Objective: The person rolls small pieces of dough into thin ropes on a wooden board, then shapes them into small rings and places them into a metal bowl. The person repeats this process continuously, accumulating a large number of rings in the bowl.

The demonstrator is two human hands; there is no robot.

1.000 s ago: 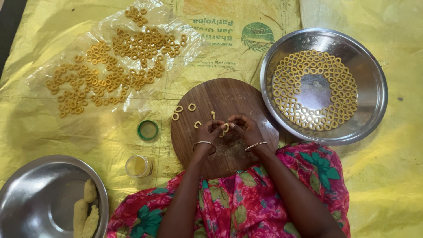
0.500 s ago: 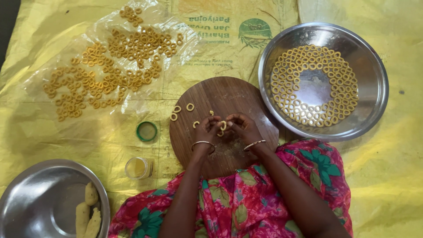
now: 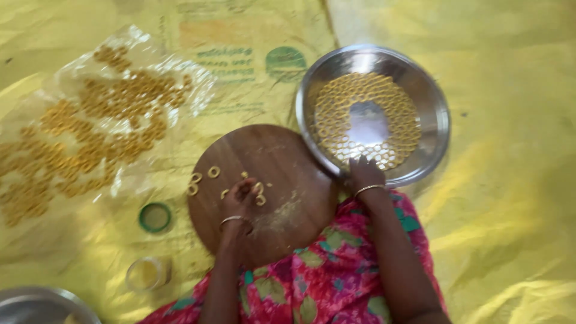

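A round wooden board [image 3: 282,162] lies in front of me with a few small dough rings [image 3: 204,180] on its left part. My left hand [image 3: 240,195] rests on the board with its fingers bent over a dough ring. My right hand [image 3: 363,174] is at the near rim of a large steel plate [image 3: 432,126], which holds several dough rings laid in circles. Whether the right fingers pinch a ring is hidden. The frame is blurred.
A clear plastic sheet [image 3: 174,60] with several orange-yellow rings lies at the left on yellow sheeting. A green ring lid [image 3: 155,217] and a small glass jar [image 3: 147,274] sit left of the board. The rim of another steel plate [image 3: 42,300] shows at the bottom left.
My right hand left the middle of the board and moved right to the steel plate's rim. The left hand stayed on the board. The view shifted, so everything sits further right.
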